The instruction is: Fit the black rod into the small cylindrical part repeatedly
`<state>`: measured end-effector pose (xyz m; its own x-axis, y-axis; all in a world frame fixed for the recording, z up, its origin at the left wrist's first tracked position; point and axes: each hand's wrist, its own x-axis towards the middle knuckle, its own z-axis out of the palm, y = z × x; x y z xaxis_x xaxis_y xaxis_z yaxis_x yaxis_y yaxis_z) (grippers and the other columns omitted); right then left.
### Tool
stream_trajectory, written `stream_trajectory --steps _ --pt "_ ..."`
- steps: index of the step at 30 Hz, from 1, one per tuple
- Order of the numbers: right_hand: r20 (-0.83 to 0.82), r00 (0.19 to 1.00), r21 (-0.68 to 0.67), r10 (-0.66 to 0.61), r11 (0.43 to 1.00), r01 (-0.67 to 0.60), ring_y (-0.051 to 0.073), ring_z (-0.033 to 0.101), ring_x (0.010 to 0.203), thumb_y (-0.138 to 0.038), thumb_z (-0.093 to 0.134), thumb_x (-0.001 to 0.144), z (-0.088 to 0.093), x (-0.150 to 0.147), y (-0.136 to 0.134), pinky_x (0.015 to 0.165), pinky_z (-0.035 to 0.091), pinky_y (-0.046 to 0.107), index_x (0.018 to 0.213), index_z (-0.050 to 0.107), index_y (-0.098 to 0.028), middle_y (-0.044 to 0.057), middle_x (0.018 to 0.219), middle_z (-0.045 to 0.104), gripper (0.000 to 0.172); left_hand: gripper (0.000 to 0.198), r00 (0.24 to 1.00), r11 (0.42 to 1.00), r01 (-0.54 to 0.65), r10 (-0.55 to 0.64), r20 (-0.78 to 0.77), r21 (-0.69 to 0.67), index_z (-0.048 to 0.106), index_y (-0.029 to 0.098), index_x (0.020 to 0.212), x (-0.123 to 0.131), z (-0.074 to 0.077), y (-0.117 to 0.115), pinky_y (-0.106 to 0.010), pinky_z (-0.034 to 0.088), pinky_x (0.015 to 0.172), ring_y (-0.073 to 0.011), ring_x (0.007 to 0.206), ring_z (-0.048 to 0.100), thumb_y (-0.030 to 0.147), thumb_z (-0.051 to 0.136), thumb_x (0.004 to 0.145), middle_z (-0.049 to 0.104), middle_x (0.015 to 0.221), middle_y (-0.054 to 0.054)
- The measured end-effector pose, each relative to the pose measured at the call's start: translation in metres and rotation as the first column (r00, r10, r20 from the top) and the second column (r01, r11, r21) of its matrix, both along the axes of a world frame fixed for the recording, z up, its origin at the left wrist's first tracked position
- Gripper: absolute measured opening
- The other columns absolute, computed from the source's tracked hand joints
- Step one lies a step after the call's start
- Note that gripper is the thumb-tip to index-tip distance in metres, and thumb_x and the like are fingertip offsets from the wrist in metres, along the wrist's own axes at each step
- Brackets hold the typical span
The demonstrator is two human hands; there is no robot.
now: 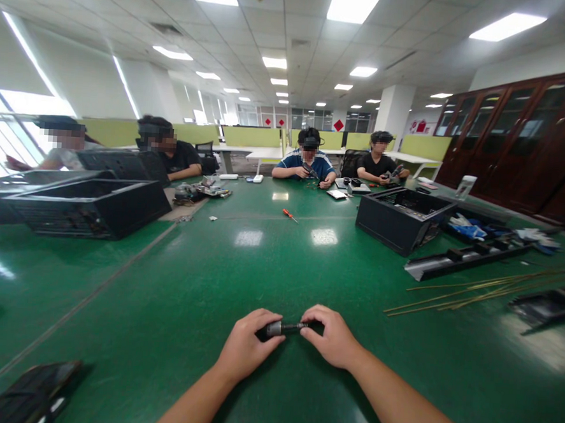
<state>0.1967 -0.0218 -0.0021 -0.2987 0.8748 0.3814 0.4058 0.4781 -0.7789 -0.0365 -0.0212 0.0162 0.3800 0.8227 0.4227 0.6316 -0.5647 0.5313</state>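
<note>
I see slim grey-and-black cylindrical metal tool (276, 328) over glossy green table (222, 265), long axis left-right. My left hand (244, 344): fingers curled round thick end. My right hand (336, 339): fingers pinched at thin tip. Both touching.

There are two near hands (248, 343) (334, 339), four co-workers (70, 154) (185, 158) (290, 164) (376, 165), one orange screwdriver (289, 214).
</note>
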Motion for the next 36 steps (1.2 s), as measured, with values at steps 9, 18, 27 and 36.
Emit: stream_trajectory --steps 9,18,27,36 --pt "-0.023 1.0 0.002 -0.009 1.0 0.009 0.018 0.064 0.089 -0.017 0.068 0.08 -0.002 0.003 0.0 0.083 0.05 0.031 0.09 0.071 -0.02 0.004 0.093 0.069 0.01 0.027 1.0 1.0 -0.005 0.005 0.001 -0.002 0.071 0.023 0.103 -0.001 -0.003 0.001 -0.032 0.056 0.08 -0.0195 0.087 0.068 0.026 0.072 0.076 0.072 0.093 -0.005" --pt "-0.016 1.0 0.01 -0.01 1.0 0.01 0.019 0.064 0.089 -0.016 0.068 0.08 -0.002 0.006 0.001 0.084 0.05 0.032 0.089 0.071 -0.02 0.005 0.094 0.069 0.01 0.027 1.0 1.0 0.0 0.0 -0.002 0.008 0.071 0.023 0.103 -0.001 -0.003 0.002 -0.031 0.056 0.079 -0.0196 0.086 0.068 0.025 0.073 0.076 0.072 0.094 -0.005" --pt "-0.015 1.0 0.003 -0.015 1.0 0.015 0.018 0.064 0.09 -0.016 0.068 0.079 -0.002 0.009 0.001 0.084 0.05 0.031 0.09 0.071 -0.02 0.004 0.095 0.069 0.012 0.026 1.0 1.0 -0.018 0.018 -0.006 -0.018 0.071 0.023 0.102 0.0 0.0 0.001 -0.031 0.055 0.081 -0.019 0.087 0.068 0.025 0.073 0.076 0.072 0.093 -0.003" --pt "-0.022 1.0 -0.015 -0.022 1.0 0.021 0.018 0.064 0.089 -0.017 0.068 0.079 -0.002 0.013 0.002 0.082 0.05 0.03 0.09 0.072 -0.019 0.005 0.094 0.069 0.012 0.027 0.999 1.0 -0.025 0.024 -0.027 -0.02 0.069 0.023 0.104 0.0 -0.004 0.001 -0.032 0.055 0.082 -0.0202 0.089 0.068 0.031 0.071 0.078 0.072 0.096 -0.004"
